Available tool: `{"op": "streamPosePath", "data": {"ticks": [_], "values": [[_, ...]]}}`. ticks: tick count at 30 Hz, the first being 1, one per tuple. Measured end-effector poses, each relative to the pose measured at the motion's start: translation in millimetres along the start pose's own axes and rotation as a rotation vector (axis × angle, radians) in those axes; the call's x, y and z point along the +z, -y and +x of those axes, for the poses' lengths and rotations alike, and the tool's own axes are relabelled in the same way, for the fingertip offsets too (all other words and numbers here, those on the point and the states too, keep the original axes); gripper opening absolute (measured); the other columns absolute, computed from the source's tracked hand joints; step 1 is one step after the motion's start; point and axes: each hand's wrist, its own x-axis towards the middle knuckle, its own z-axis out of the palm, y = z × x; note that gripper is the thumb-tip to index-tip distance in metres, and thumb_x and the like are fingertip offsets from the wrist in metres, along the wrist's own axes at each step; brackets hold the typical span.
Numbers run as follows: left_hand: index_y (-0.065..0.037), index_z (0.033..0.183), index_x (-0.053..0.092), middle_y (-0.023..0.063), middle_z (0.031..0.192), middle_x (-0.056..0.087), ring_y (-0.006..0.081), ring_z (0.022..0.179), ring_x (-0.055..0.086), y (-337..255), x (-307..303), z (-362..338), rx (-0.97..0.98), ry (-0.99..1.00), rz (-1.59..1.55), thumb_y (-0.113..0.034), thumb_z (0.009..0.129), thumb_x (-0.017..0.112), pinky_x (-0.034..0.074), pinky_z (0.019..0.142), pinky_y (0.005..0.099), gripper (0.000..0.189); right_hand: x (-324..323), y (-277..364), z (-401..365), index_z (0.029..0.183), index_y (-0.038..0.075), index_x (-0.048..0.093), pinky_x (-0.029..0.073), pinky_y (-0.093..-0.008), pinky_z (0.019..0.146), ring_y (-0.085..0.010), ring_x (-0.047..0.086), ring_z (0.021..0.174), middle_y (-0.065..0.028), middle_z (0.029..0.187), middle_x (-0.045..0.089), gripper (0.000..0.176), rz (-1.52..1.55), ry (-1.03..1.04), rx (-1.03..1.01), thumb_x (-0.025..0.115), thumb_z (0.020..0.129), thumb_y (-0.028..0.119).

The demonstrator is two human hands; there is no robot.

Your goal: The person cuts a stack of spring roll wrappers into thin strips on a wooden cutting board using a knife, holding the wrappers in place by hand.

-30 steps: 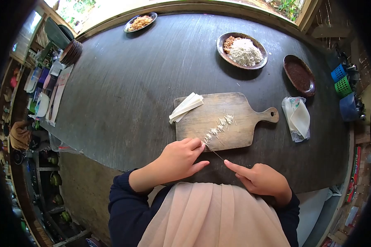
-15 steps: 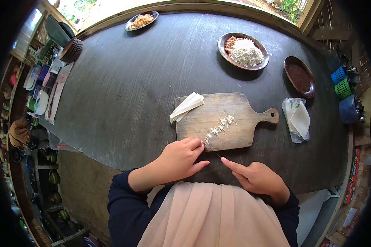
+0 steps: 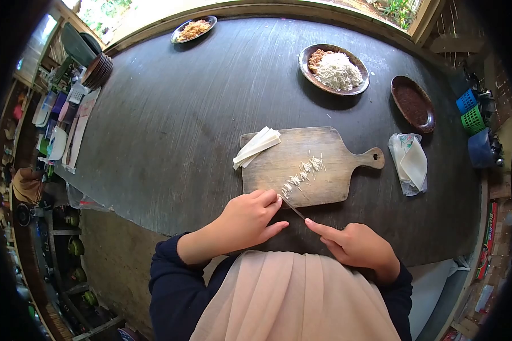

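Observation:
My left hand (image 3: 247, 213) rests at the near left part of the wooden cutting board (image 3: 324, 187), fingers bent and pressed together. Whatever lies under its fingertips is hidden. In my right hand (image 3: 355, 244) is a knife (image 3: 294, 209), index finger stretched along it; the handle is covered by the hand. The blade points up and left, its tip close to my left fingertips at the board's near edge. Thin white shreds (image 3: 302, 175) trail diagonally across the board from there. A small stack of flat white strips (image 3: 257, 147) overlaps the board's far left corner.
Beyond the board stands a brown plate (image 3: 362, 90) heaped with white shreds and reddish-brown pieces. An oval brown dish (image 3: 413, 103) and a plastic packet (image 3: 409, 165) with a folded white sheet lie right. Another plate (image 3: 193, 29) of golden shreds sits far back. Stacked plates (image 3: 98, 71) stand left.
The knife's blade has tilted, showing more of its flat side than before. Both hands stay in nearly the same place; the whole view has shifted very slightly.

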Motion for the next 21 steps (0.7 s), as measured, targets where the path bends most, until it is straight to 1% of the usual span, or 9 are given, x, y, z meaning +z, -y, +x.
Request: {"op": "streamPosePath", "data": {"ticks": [1, 5, 7, 10, 17, 19, 21], "values": [[0.004, 0.109, 0.067, 0.0079, 0.101, 0.060, 0.0207, 0.094, 0.062, 0.5, 0.9, -0.3, 0.021, -0.026, 0.014, -0.038, 0.093, 0.065, 0.053, 0.077, 0.0291, 0.046, -2.4, 0.2, -1.9, 0.149, 0.020, 0.046, 0.048, -0.0433, 0.047, -0.0324, 0.057, 0.045, -0.0144, 0.053, 0.055, 0.059, -0.014, 0.047, 0.010, 0.058, 0.092, 0.012], [0.004, 0.110, 0.067, 0.0080, 0.102, 0.060, 0.0210, 0.093, 0.062, 1.1, 1.2, -0.9, 0.019, -0.014, 0.002, -0.039, 0.093, 0.065, 0.053, 0.077, 0.0294, 0.047, -4.9, -0.4, -4.6, 0.149, 0.019, 0.045, 0.047, -0.0430, 0.046, -0.0321, 0.056, 0.044, -0.0143, 0.052, 0.054, 0.059, -0.018, 0.065, 0.011, 0.059, 0.092, 0.012], [0.005, 0.110, 0.067, 0.0082, 0.103, 0.060, 0.0213, 0.093, 0.062, 1.3, 1.8, -1.1, 0.014, -0.018, -0.004, -0.038, 0.093, 0.065, 0.053, 0.078, 0.0295, 0.047, -2.1, -2.3, -2.7, 0.148, 0.019, 0.048, 0.043, -0.0402, 0.045, -0.0311, 0.052, 0.043, -0.0141, 0.053, 0.051, 0.058, 0.026, 0.017, 0.006, 0.063, 0.092, 0.012], [0.005, 0.108, 0.067, 0.0085, 0.103, 0.061, 0.0218, 0.093, 0.062, 2.5, 1.7, -1.0, 0.026, -0.039, -0.024, -0.038, 0.093, 0.065, 0.053, 0.080, 0.0299, 0.046, 1.3, -2.8, -0.1, 0.148, 0.019, 0.047, 0.043, -0.0407, 0.045, -0.0313, 0.052, 0.043, -0.0142, 0.053, 0.052, 0.058, 0.008, -0.028, -0.010, 0.062, 0.093, 0.011], [0.005, 0.107, 0.067, 0.0091, 0.101, 0.061, 0.0224, 0.092, 0.062, 1.7, -1.7, 0.0, 0.012, -0.011, -0.055, -0.037, 0.093, 0.065, 0.052, 0.081, 0.0308, 0.045, 1.5, -2.8, 1.2, 0.149, 0.017, 0.046, 0.043, -0.0417, 0.045, -0.0318, 0.052, 0.043, -0.0146, 0.053, 0.052, 0.059, 0.014, -0.007, -0.025, 0.063, 0.093, 0.011], [0.003, 0.109, 0.066, 0.0112, 0.106, 0.063, 0.0262, 0.093, 0.064, 0.4, -3.7, 0.6, -0.014, 0.010, -0.074, -0.033, 0.091, 0.070, 0.054, 0.081, 0.0337, 0.040, 1.4, -3.6, 1.6, 0.149, 0.018, 0.045, 0.043, -0.0421, 0.045, -0.0322, 0.053, 0.044, -0.0144, 0.053, 0.053, 0.059, 0.017, 0.001, -0.030, 0.062, 0.093, 0.011], [0.002, 0.109, 0.066, 0.0112, 0.106, 0.063, 0.0263, 0.093, 0.064, 0.6, -3.4, 0.5, -0.009, 0.004, -0.070, -0.033, 0.091, 0.070, 0.054, 0.081, 0.0337, 0.040, 2.1, -3.8, 2.2, 0.149, 0.018, 0.046, 0.043, -0.0421, 0.046, -0.0324, 0.053, 0.044, -0.0145, 0.053, 0.053, 0.059, 0.026, -0.008, -0.034, 0.062, 0.093, 0.011]]}}
